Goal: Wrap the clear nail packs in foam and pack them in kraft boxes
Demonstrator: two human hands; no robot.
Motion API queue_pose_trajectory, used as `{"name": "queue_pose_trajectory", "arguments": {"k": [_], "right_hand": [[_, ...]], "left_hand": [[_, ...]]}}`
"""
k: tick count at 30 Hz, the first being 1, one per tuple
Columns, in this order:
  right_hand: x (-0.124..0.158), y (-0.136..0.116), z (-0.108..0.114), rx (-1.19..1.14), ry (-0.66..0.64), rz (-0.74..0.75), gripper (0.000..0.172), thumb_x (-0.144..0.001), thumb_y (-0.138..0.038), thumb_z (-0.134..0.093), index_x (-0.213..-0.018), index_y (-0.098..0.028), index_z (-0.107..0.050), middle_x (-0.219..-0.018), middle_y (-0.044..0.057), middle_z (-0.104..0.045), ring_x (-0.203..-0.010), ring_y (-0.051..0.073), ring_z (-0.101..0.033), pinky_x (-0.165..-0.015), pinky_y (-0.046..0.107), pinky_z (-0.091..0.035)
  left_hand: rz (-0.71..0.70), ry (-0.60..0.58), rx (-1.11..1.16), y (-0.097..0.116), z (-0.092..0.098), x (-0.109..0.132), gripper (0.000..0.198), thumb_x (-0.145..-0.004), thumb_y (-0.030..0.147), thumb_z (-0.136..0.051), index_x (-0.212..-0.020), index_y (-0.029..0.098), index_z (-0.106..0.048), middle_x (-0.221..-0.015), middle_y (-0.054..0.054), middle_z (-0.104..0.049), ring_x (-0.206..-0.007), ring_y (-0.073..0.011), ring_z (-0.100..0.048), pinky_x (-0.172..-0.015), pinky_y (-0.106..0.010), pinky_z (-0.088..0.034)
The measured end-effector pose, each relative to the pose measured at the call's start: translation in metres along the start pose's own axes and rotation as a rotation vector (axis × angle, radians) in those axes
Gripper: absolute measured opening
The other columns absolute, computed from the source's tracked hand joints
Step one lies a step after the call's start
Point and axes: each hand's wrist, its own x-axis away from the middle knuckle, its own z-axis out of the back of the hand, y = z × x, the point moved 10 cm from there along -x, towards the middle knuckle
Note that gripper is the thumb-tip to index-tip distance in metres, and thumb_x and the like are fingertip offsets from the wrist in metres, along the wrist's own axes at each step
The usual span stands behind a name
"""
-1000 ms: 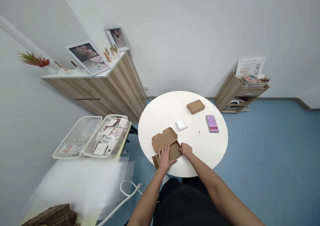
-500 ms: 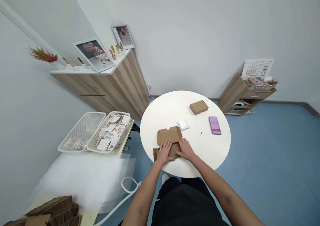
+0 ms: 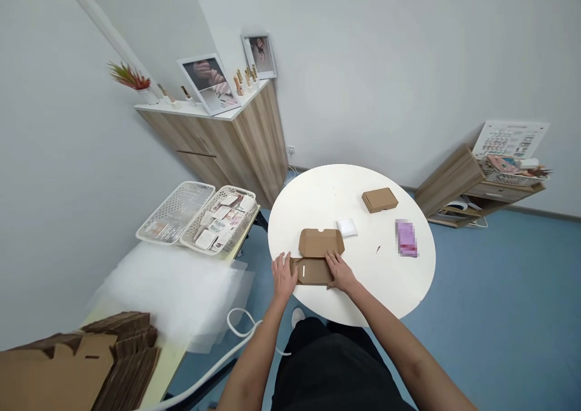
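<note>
**Fingers laid flat on open carton (image 3: pixel 315 270)**

Left hand (image 3: pixel 284 276): fingers (image 3: pixel 282 259) spread wide, nothing gripped. The fingertips are set against the carton's left edge, where a side flap is seen.

Right hand (image 3: pixel 340 272): fingers kept loosely together and laid flat on the carton's right end, nothing gripped. How hard either hand presses cannot be told.

Carton: brown card, unfolded, lying on the table (image 3: pixel 318 199) at the rim nearest the person. The lid panel is seen open on the far side, with a notch in its far edge. A small pale slot is noted in the near panel.

Positions recorded relative to the carton:
- Pad (image 3: pixel 347 227): white, just beyond the far right corner, not touching.
- Box (image 3: pixel 380 200): brown, closed, farther beyond and to the right.
- Purple item (image 3: pixel 406 238): blurred, well to the right.
- Dark speck (image 3: pixel 377 249): between the carton and the purple item, too small to be identified.
- Baskets (image 3: pixel 229 244): two, white, to the left and off the table. The one closer to the carton is filled with flat packets.
- Foam sheet (image 3: pixel 172 290): to the left, nearer the person than the baskets.
- Card stack (image 3: pixel 91 362): flat brown blanks, well to the left and nearest the person.
</note>
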Motion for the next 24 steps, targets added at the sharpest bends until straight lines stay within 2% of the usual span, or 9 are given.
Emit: {"name": "queue_pose_trajectory", "arguments": {"k": [2,4,7,10,16,20,24], "right_hand": [[0.000,0.001,-0.002,0.010,-0.007,0.000,0.127,-0.053,-0.038,-0.088,-0.154,-0.016,-0.015,-0.159,0.014,-0.019,-0.147,0.034,-0.009,-0.118,0.044,-0.021],[-0.001,0.002,-0.003,0.024,-0.010,0.000,0.126,-0.054,-0.040,-0.087,-0.154,-0.017,-0.013,-0.160,0.013,-0.018,-0.148,0.034,-0.009,-0.118,0.044,-0.022],[-0.002,0.003,-0.006,0.033,-0.011,-0.001,0.127,-0.055,-0.042,-0.087,-0.154,-0.016,-0.011,-0.160,0.013,-0.017,-0.148,0.034,-0.007,-0.118,0.044,-0.021],[-0.002,0.002,-0.006,0.035,-0.007,0.000,0.127,-0.055,-0.042,-0.086,-0.154,-0.016,-0.012,-0.160,0.014,-0.017,-0.148,0.034,-0.007,-0.118,0.044,-0.020],[-0.002,0.000,-0.004,0.051,0.013,-0.014,0.124,-0.055,-0.038,-0.087,-0.153,-0.014,-0.015,-0.159,0.014,-0.021,-0.147,0.033,-0.010,-0.118,0.042,-0.022],[-0.002,0.001,-0.004,0.056,0.006,-0.023,0.125,-0.055,-0.039,-0.087,-0.153,-0.013,-0.015,-0.160,0.013,-0.019,-0.148,0.033,-0.009,-0.119,0.040,-0.021],[-0.001,0.001,-0.004,0.041,0.006,-0.009,0.124,-0.056,-0.039,-0.086,-0.154,-0.014,-0.013,-0.160,0.013,-0.019,-0.148,0.032,-0.008,-0.119,0.041,-0.020]], "left_hand": [[0.093,-0.037,-0.021,-0.016,0.002,-0.002,0.043,-0.088,0.021,-0.048,-0.131,0.022,-0.055,-0.151,-0.012,-0.036,-0.142,-0.0333,-0.026,-0.117,-0.058,-0.015],[0.127,-0.121,0.007,-0.019,-0.005,-0.006,0.043,-0.085,0.017,-0.049,-0.126,0.024,-0.060,-0.157,-0.007,-0.026,-0.144,-0.0336,-0.022,-0.117,-0.056,-0.019],[0.105,-0.199,0.099,-0.009,-0.017,-0.012,0.049,-0.083,0.012,-0.048,-0.129,0.026,-0.057,-0.161,-0.002,-0.015,-0.144,-0.0298,-0.024,-0.115,-0.049,-0.031],[0.084,-0.215,0.162,-0.002,-0.024,-0.013,0.052,-0.081,0.009,-0.048,-0.130,0.024,-0.056,-0.162,-0.001,-0.010,-0.142,-0.0286,-0.031,-0.112,-0.046,-0.037],[0.163,-0.318,0.204,-0.006,-0.043,-0.012,0.039,-0.083,0.014,-0.046,-0.111,0.022,-0.071,-0.160,0.001,-0.020,-0.144,-0.0276,-0.026,-0.119,-0.041,-0.027],[0.160,-0.429,0.211,-0.005,-0.054,-0.011,0.044,-0.079,0.011,-0.048,-0.118,0.019,-0.068,-0.158,-0.004,-0.026,-0.143,-0.0285,-0.029,-0.120,-0.042,-0.025],[0.090,-0.533,0.176,-0.008,-0.058,-0.004,0.060,-0.069,0.005,-0.056,-0.127,0.017,-0.061,-0.158,-0.009,-0.025,-0.144,-0.0300,-0.027,-0.118,-0.041,-0.028]]}}
